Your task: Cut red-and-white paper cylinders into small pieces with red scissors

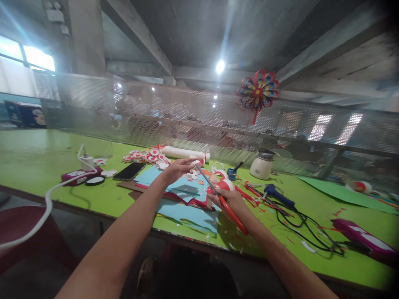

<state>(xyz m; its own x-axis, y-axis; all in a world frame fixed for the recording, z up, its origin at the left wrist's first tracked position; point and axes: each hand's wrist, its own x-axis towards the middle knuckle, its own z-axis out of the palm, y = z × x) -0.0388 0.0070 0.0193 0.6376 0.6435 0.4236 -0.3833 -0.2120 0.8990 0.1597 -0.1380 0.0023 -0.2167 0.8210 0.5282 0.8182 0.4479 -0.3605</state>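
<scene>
While the left hand (178,170) pinches a small red-and-white piece (201,162) between nearly closed fingers, the right hand (231,200) is curled around red-handled scissors (230,214), their blades pointing up and leftward to the piece; whether metal meets paper is too blurred to tell. Both hands are raised above the green surface (118,203), the piece over the far side of some light blue sheets (182,218), which lie in a loose stack with red and brown layers among them. Just beyond the left hand, a heap of red-and-white discs (145,157) sits next to a long white roll (183,153). To the left of the blue sheets lie a black phone (129,170), a round black lid (95,181) and a purple-red power strip (81,176) with a white plug in it. On the right, a small blue pot (231,174) stands near a cream jug (262,167), and a blue glue gun (279,196) lies with its black cord looped toward a magenta power strip (364,238). Tiny scraps are scattered below the scissors.
</scene>
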